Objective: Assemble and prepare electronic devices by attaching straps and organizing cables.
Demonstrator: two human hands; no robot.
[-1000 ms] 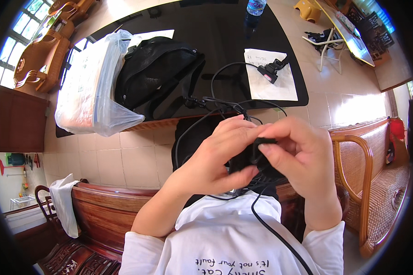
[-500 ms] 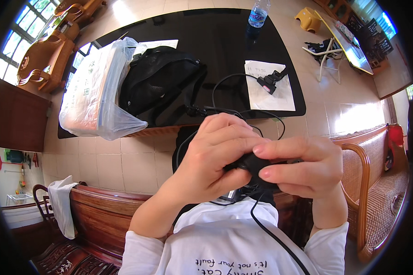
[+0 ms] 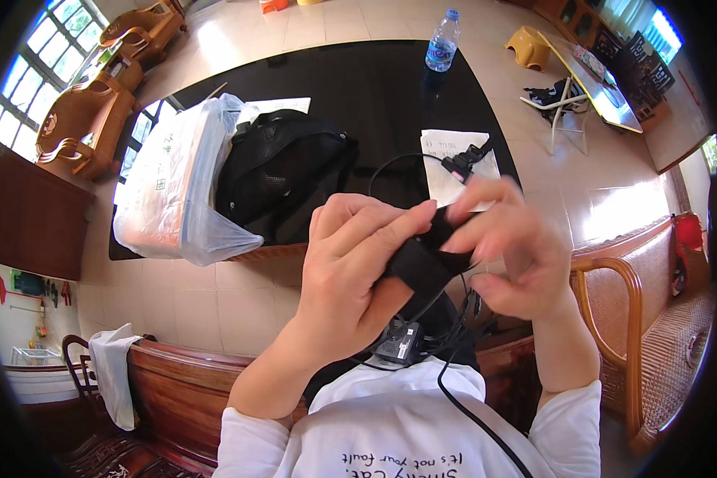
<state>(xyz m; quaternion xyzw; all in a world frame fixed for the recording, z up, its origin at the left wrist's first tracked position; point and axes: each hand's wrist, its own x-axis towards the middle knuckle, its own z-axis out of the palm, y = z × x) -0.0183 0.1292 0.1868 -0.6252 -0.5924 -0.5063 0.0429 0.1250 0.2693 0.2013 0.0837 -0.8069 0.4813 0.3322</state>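
Note:
My left hand point(image 3: 346, 271) is closed on a wide black strap point(image 3: 424, 268), its thumb stretched along the upper side. The strap bends over below the thumb, and part of it is hidden by the fingers. Close by on the right is my right hand point(image 3: 522, 251), blurred by motion, with thumb and fingers apart. Its fingertips are at the strap's upper right edge; whether they touch it is unclear. Beneath both hands, a small black box-shaped device point(image 3: 399, 341) with a pale label lies on my lap among black cables point(image 3: 462, 331).
On the glossy black table point(image 3: 350, 76) are a white plastic bag point(image 3: 175, 183), a black backpack point(image 3: 283, 167), a water bottle point(image 3: 443, 44) and paper point(image 3: 446, 187) with a small black strapped device point(image 3: 464, 163). A wooden bench point(image 3: 187, 374) and a woven-seat armchair point(image 3: 629, 319) flank me.
My right hand has loosened its pinch on the black item and opened, its fingers drawn apart. The left hand has shifted slightly, and more of the strap shows. The view has tilted up a little.

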